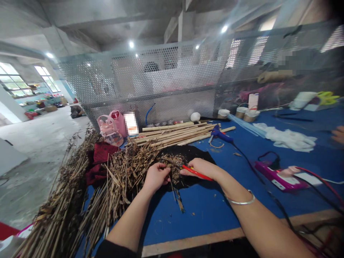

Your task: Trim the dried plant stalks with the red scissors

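Over a black cloth (pixel 208 156), my right hand (pixel 200 167) is closed around red-handled pliers (pixel 199 173), whose thin metal tip points left. The jaws are too small to make out clearly. Close by on the left, my left hand (pixel 158 176) pinches a dried plant stem (pixel 173 188) between thumb and fingers; its lower end hangs toward the table. Small dry plant bits (pixel 176 168) lie on the cloth between the hands. A large heap of dried stems (pixel 126 168) spreads just left of my left hand.
Pale wooden sticks (pixel 172 134) lie behind the cloth, beside a blue glue gun (pixel 220 134). Its cord runs right past a purple power strip (pixel 281 175). A perforated metal screen (pixel 166 82) closes the blue table's back. A pink bottle (pixel 118 122) stands left; another person's hand (pixel 338 134) shows right.
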Demonstrator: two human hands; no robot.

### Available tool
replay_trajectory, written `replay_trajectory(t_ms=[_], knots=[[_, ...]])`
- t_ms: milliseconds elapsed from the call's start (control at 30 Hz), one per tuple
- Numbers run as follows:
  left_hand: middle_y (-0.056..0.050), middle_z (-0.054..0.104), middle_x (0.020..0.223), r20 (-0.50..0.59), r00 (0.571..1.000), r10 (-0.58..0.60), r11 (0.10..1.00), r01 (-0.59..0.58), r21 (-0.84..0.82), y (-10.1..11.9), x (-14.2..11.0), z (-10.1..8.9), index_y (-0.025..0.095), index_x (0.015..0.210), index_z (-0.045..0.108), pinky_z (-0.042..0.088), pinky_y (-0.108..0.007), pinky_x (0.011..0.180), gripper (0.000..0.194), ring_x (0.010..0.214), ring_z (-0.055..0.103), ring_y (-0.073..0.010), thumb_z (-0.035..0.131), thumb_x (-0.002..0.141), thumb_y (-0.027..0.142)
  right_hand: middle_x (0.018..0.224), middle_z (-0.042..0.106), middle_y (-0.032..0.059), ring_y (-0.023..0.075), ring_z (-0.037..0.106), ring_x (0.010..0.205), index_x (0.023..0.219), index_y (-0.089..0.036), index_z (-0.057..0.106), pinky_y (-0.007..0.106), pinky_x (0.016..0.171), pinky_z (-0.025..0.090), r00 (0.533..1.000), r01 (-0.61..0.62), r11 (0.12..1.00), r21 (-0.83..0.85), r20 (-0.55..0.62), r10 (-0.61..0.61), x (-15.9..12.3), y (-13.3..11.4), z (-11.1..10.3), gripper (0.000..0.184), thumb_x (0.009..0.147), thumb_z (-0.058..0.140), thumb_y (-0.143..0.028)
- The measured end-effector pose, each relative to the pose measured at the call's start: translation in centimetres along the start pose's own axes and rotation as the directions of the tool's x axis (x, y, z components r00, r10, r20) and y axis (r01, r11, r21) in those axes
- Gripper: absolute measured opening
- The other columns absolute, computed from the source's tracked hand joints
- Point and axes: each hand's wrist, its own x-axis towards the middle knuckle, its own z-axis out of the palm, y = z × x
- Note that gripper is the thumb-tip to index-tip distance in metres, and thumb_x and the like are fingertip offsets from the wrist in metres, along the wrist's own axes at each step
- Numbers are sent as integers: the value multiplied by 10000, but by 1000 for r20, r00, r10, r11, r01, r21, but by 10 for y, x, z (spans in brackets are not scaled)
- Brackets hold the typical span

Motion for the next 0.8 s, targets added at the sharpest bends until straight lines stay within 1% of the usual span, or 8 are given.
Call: replay_trajectory(t_ms=[100, 167, 267, 400, 500, 633, 700, 800], knots=[[25, 545, 505, -34, 999, -23, 995, 26, 95, 1, -4, 0, 166, 877, 453, 379, -181, 346, 327, 389, 534, -117, 615, 673, 364, 444, 371, -32, 76, 291, 449, 505, -152, 531, 214, 431, 220, 999, -5, 1000, 8, -47, 5, 4, 3, 3, 644, 604, 392, -773], [28, 512, 465, -48, 999, -7, 982, 16, 186, 2, -6, 0, 166, 768, 472, 348, -183, 317, 288, 352, 512, -119, 576, 689, 423, 440, 366, -33, 74, 283, 444, 504, -150, 530, 213, 423, 210, 998, -11, 1000, 11, -68, 12, 6, 5, 4, 647, 607, 389, -773], [9, 494, 436, -1, 1000, 24, 963, -23, 269, 0, -7, 0, 161, 574, 466, 336, -184, 318, 326, 342, 496, -109, 499, 732, 444, 437, 363, -33, 71, 275, 439, 516, -146, 545, 211, 420, 206, 996, -16, 1000, 12, -91, 17, 7, 3, 6, 657, 612, 380, -775], [-2, 520, 445, 28, 999, 46, 968, -52, 247, -3, -2, 0, 159, 525, 477, 353, -187, 353, 308, 357, 484, -94, 498, 735, 383, 443, 405, -19, 76, 309, 433, 530, -145, 573, 212, 424, 218, 993, -50, 998, -43, -109, 45, 10, 0, 9, 683, 608, 361, -790], [4, 516, 429, 50, 998, 49, 971, -59, 232, -4, -1, -1, 159, 524, 481, 356, -189, 359, 291, 344, 460, -86, 504, 729, 364, 501, 506, 14, 99, 401, 460, 579, -151, 608, 214, 436, 250, 994, -65, 995, -79, -98, 57, 12, -1, 12, 692, 610, 353, -793], [8, 507, 404, 85, 996, 42, 969, -61, 241, -6, 0, -4, 159, 506, 473, 353, -188, 351, 300, 323, 436, -81, 508, 725, 361, 634, 616, 70, 153, 532, 546, 663, -166, 641, 222, 469, 303, 992, -105, 986, -133, -78, 95, 14, -2, 15, 686, 618, 354, -788], [8, 506, 401, 101, 994, 40, 972, -62, 228, -8, 2, -5, 159, 499, 465, 358, -187, 350, 309, 321, 435, -80, 512, 722, 367, 701, 641, 89, 183, 581, 612, 705, -174, 648, 227, 491, 326, 990, -131, 980, -147, -74, 121, 14, -4, 16, 680, 617, 363, -786], [8, 504, 401, 105, 994, 39, 975, -61, 214, -10, 4, -5, 159, 504, 465, 358, -189, 348, 313, 320, 437, -82, 520, 719, 379, 773, 653, 109, 219, 613, 702, 742, -180, 650, 240, 531, 358, 988, -146, 976, -163, -83, 134, 12, -7, 17, 680, 624, 360, -784]])
